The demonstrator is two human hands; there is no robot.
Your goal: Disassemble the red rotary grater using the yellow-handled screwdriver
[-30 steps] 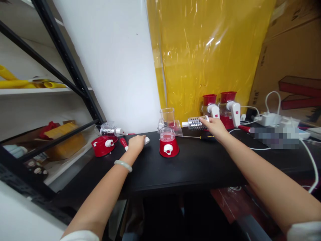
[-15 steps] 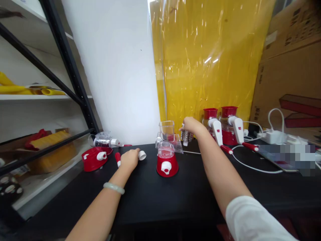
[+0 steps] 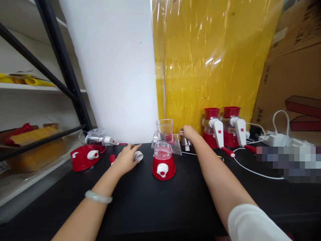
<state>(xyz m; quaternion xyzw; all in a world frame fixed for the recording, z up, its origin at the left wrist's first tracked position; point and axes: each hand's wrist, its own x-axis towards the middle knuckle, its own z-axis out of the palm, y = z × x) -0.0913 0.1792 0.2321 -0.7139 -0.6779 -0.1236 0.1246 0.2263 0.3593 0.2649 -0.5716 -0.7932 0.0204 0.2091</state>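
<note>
My left hand [image 3: 126, 158] is over the black table, thumb and fingers apart. Under and beside it lies a crank handle, its red grip [image 3: 112, 158] showing on one side and its white round end [image 3: 138, 156] on the other; the middle is hidden. My right hand [image 3: 190, 133] grips a metal grater drum [image 3: 186, 142] from above, its white stub pointing down, low by the table. Between my hands stands a rotary grater body with a red base [image 3: 164, 167], a white knob and a clear housing with a hopper [image 3: 165, 130].
Two assembled graters [image 3: 212, 129] with white cranks stand at the right, near white cables [image 3: 253, 170] and a cardboard box [image 3: 291, 73]. Left are a red base [image 3: 82, 159] and a clear housing with a drum [image 3: 95, 138]. A black-framed shelf [image 3: 60, 60] borders the left.
My left hand has loosened from the crank handle, its fingers spreading as the handle rests on the table. My right hand still holds the drum, now slightly lower. The view has shifted a little.
</note>
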